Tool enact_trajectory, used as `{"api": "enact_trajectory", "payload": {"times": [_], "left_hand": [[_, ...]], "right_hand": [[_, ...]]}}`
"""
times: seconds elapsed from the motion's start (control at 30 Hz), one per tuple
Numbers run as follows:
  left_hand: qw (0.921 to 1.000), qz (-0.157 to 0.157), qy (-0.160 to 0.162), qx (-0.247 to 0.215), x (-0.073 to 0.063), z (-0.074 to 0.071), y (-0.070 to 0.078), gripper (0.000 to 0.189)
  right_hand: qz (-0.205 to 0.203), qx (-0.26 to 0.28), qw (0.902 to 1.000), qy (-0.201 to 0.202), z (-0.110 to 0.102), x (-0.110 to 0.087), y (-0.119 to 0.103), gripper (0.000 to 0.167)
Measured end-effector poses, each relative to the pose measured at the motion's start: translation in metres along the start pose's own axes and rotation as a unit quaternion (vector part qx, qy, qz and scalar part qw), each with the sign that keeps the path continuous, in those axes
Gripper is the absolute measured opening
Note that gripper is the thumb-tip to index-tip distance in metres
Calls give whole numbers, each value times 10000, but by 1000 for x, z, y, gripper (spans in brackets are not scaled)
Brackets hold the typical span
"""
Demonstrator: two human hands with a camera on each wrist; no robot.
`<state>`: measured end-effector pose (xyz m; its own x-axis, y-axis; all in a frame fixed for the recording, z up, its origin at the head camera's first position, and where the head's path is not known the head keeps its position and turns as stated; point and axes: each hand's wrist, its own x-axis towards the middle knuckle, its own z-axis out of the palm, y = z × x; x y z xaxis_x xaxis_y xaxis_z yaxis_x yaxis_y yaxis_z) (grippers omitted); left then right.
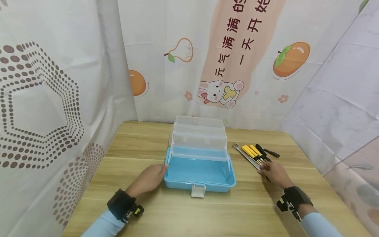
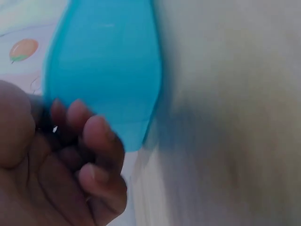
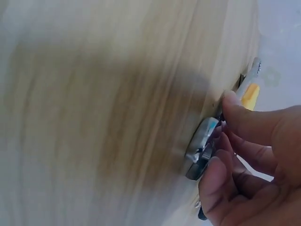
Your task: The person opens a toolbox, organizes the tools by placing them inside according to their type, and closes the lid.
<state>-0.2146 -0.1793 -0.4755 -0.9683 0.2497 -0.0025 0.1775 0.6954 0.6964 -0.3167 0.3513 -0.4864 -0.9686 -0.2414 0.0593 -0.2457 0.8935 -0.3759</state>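
Note:
A light-blue toolbox [image 1: 198,189] with its clear tiered trays [image 1: 199,140] raised stands on the table. My left hand [image 1: 149,179] holds its left wall, with curled fingers outside in the left wrist view and the thumb end hidden. To the right, my right hand [image 1: 275,174] pinches the near end of a silver wrench [image 1: 248,157] between thumb and fingers. The wrench's ring end points away toward the curtain. Beside it lie yellow-handled screwdrivers [image 1: 249,151] and black-handled tools [image 1: 261,150]; the right hand partly covers their near ends.
A white latch [image 1: 198,191] hangs at the toolbox's front. The wooden table [image 1: 177,217] ends at a printed curtain [image 1: 160,65] behind, with more curtain [image 1: 44,98] on the left and right. Each wrist wears a black strapped camera [image 1: 121,204].

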Motion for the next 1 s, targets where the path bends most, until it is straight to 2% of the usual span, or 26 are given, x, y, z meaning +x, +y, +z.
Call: {"api": "enact_trajectory", "payload": {"times": [0.13,0.3,0.53,0.63,0.73,0.83,0.93,1.0], "left_hand": [[9973,82,392,611,-1,6,4,42],[9918,157,733,1034,-2,10,8,43],[9880,112,1006,1168,-5,13,13,43],[9883,132,984,1156,-5,12,14,43],[9945,47,694,776,-5,7,12,42],[9995,-217,179,-170,-7,-2,8,40],[9922,-470,-236,-1134,-7,-12,3,39],[9873,-482,-411,-1459,-7,-16,1,40]], "right_hand": [[180,267,9993,-167,0,1,1,15],[311,368,9985,-249,-1,2,-3,16],[568,467,9968,-313,-3,3,-3,19],[574,492,9966,-313,-3,2,-3,21],[497,395,9977,-257,-3,2,-4,24],[475,337,9980,-252,-3,1,-5,26],[503,332,9979,-225,-2,-1,-5,26],[488,329,9981,-163,-1,-2,-4,25]]}}
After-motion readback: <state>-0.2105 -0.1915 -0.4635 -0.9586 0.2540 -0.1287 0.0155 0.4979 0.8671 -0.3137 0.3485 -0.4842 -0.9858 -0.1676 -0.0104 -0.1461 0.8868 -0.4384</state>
